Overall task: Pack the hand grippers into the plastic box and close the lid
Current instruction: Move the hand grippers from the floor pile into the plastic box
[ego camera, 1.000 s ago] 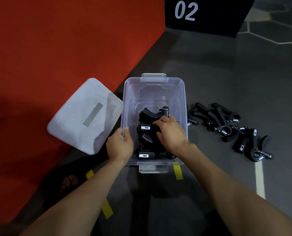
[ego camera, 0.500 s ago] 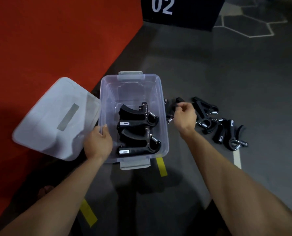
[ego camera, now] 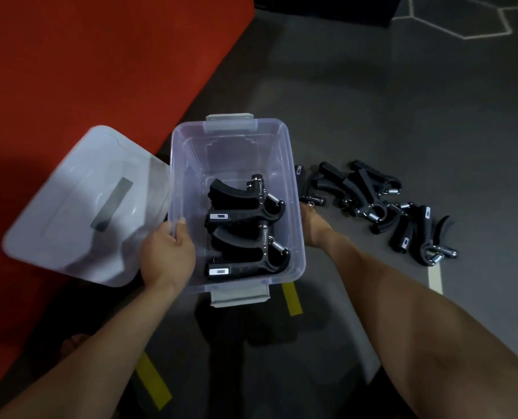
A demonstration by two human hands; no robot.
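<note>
The clear plastic box (ego camera: 282, 152) stands open on the grey floor, with two black hand grippers (ego camera: 245, 204) lying side by side inside it. My left hand (ego camera: 167, 255) grips the box's left rim, thumb over the edge. My right hand (ego camera: 315, 226) is just outside the box's right wall. Its curled fingers hold the near end of another hand gripper (ego camera: 307, 186). Several more hand grippers (ego camera: 372, 201) lie in a loose pile on the floor further right. The translucent lid (ego camera: 79, 207) rests to the left of the box.
A red mat (ego camera: 85, 62) covers the floor at the left, partly under the lid. Yellow tape strips (ego camera: 292, 299) and a white line (ego camera: 434, 276) mark the grey floor near the box.
My right hand left the box, reached to the pile on the right, and now sits by the box's right wall at a gripper. My left hand stays on the rim.
</note>
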